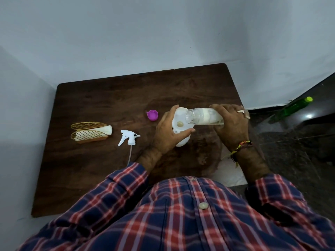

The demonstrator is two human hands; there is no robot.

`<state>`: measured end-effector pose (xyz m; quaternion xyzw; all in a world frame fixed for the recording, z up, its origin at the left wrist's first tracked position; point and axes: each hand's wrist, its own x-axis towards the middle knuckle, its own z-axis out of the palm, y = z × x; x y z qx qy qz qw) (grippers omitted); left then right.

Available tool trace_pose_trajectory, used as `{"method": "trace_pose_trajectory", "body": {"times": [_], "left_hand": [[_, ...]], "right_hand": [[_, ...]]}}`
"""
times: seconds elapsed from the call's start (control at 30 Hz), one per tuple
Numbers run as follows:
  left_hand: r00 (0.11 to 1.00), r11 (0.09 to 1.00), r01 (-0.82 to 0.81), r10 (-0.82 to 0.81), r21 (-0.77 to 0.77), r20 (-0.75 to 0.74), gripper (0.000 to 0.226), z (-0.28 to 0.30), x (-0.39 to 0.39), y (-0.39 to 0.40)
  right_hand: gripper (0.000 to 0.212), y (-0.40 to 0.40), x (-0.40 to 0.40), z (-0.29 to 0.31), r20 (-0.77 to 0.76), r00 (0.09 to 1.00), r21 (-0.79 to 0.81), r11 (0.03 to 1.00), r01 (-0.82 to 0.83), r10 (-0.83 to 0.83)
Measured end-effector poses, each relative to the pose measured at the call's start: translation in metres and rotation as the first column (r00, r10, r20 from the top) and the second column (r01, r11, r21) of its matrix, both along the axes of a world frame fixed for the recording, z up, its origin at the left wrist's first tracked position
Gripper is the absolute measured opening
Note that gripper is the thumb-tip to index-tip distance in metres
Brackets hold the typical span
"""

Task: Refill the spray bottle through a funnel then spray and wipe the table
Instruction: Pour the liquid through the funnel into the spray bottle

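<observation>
A white funnel (179,117) sits in the neck of the white spray bottle (183,141) on the brown table (101,171). My left hand (167,132) grips the funnel and bottle from the left. My right hand (231,122) holds a clear refill bottle (203,115) tipped on its side, its open mouth over the funnel. Whitish liquid shows inside it. The white trigger sprayer head (127,139) with its dip tube lies on the table to the left. A purple cap (152,115) lies behind it.
A gold wire holder (87,132) with a folded white cloth (101,132) stands at the table's left. A green bottle (291,109) lies on the dark floor at the right. Walls close off the back and left.
</observation>
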<state>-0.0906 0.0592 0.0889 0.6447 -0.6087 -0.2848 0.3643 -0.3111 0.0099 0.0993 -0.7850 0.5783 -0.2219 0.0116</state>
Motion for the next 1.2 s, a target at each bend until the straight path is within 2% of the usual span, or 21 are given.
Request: {"method": "trace_pose_trajectory", "body": {"times": [0.23, 0.6, 1.2], "left_hand": [[1.0, 1.0, -0.007, 0.007, 0.007, 0.004, 0.095, 0.0, 0.001, 0.002], [1.0, 1.0, 0.017, -0.017, 0.011, 0.008, 0.096, -0.005, 0.002, 0.0], [1.0, 1.0, 0.017, -0.017, 0.02, 0.009, 0.095, -0.004, 0.001, 0.0]], "right_hand": [[0.057, -0.004, 0.001, 0.0, -0.013, 0.999, -0.019, 0.999, -0.033, 0.032], [0.066, -0.006, -0.004, -0.004, -0.016, 0.999, -0.003, 0.999, -0.033, 0.033], [0.052, -0.012, -0.006, -0.004, -0.029, 0.997, -0.078, 0.994, -0.077, 0.075]]}}
